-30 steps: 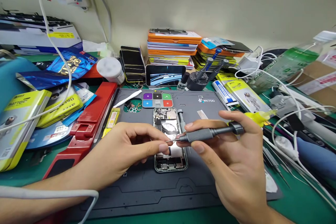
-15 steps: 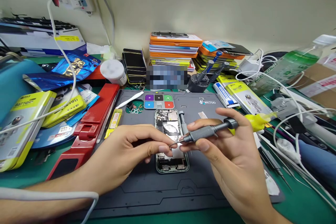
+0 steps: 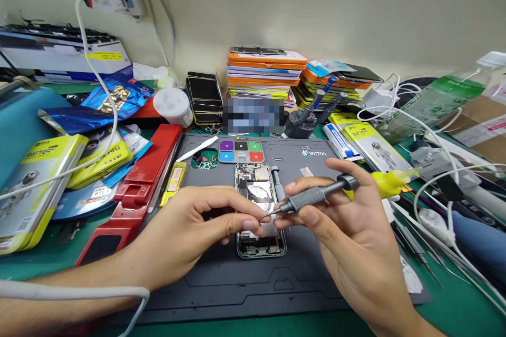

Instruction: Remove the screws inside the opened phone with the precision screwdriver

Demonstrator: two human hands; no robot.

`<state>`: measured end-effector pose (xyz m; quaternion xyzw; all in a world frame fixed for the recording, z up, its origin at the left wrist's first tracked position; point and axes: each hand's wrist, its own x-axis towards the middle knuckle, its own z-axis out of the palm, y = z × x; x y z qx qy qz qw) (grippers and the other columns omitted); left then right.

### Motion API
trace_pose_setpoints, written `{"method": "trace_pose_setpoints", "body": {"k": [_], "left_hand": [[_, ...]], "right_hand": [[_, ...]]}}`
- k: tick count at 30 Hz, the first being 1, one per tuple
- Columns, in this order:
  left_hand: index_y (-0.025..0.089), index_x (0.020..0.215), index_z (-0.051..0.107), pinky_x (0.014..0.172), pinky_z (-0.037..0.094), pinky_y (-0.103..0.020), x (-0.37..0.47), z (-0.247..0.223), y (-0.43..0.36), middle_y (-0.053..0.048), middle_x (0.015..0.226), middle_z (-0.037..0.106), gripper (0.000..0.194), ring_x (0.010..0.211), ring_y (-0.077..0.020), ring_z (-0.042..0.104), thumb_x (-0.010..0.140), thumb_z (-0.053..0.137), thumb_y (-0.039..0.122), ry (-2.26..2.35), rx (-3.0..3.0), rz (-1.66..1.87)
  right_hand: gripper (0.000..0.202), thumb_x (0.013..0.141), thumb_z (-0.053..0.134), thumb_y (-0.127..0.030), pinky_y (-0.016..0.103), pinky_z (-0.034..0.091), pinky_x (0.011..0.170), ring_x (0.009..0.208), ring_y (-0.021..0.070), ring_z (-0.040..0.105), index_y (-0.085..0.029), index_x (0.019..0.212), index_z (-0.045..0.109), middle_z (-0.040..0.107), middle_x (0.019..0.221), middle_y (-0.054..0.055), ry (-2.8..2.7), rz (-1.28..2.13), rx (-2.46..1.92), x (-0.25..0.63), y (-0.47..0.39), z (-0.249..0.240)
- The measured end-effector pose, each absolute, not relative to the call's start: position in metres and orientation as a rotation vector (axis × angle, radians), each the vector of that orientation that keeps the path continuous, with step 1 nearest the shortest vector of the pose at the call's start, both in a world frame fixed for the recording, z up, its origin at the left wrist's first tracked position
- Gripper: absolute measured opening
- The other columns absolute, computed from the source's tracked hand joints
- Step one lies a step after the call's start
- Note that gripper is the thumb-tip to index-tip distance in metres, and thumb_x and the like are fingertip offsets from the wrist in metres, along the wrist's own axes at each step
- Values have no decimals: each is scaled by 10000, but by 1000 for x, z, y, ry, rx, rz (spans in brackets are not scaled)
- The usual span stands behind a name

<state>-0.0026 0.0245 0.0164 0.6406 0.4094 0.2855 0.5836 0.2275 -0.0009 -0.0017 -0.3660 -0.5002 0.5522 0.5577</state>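
Over the opened phone (image 3: 261, 210) lying in the middle of a dark work mat (image 3: 245, 279), a grey screwdriver (image 3: 312, 197) is gripped in the right hand (image 3: 348, 242), its thin tip brought to the pinched fingertips of the left hand (image 3: 197, 231). What is pinched there is too small to be told; a screw is likely. The step is best done with both wrists braced on the mat, the tip kept low over the phone and seated squarely before any turn is made. Coloured screw trays (image 3: 241, 151) lie just beyond the phone; boxes (image 3: 266, 71) are stacked at the far wall.
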Motion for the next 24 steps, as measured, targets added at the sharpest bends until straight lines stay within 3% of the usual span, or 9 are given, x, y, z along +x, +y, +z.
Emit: {"method": "trace_pose_setpoints", "body": {"k": [24], "left_hand": [[189, 981, 826, 642, 463, -38, 3, 25, 27, 25, 909, 750, 108, 763, -9, 638, 984, 726, 228, 859, 1446, 678]], "right_hand": [[504, 1068, 596, -173, 271, 665, 877, 937, 123, 750, -371, 1447, 329, 679, 1180, 11, -1185, 1371, -822, 229, -1, 1]]}}
